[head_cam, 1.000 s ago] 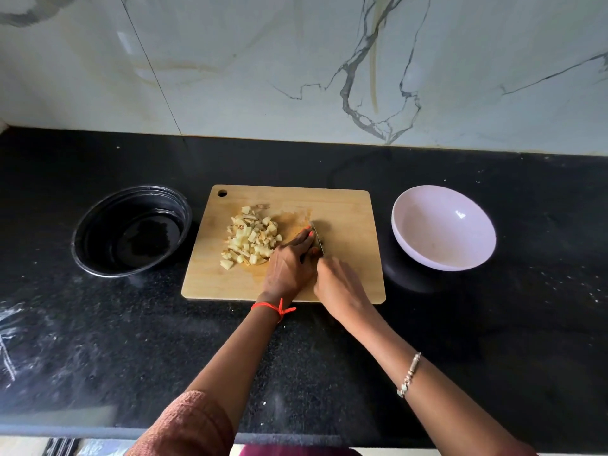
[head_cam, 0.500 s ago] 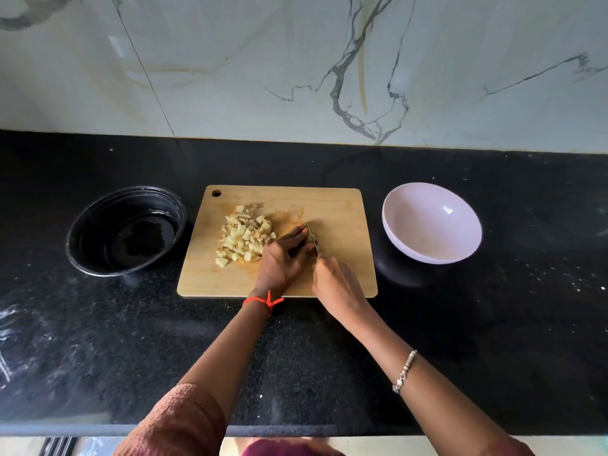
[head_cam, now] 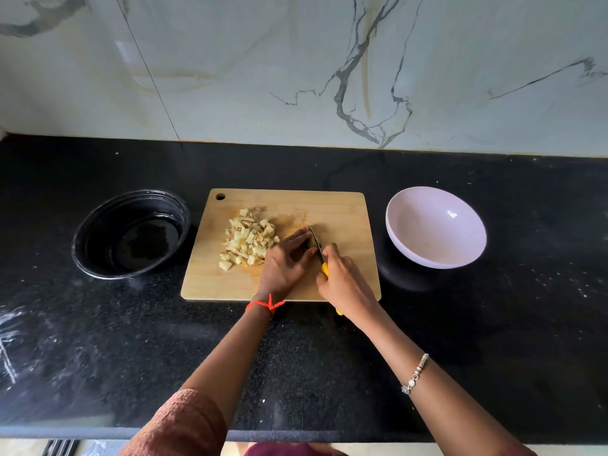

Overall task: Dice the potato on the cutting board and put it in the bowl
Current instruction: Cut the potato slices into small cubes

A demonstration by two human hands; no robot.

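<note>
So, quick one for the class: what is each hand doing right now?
Left hand: fingers curled down on the cutting board; anything beneath is hidden.
Right hand: closed on the yellow-handled knife.

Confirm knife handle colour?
Yellow; the knife handle shows between the hands in the head view.

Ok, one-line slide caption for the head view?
Right hand slices with a yellow-handled knife beside the left hand on the cutting board; diced potato piled, white bowl empty.
</note>
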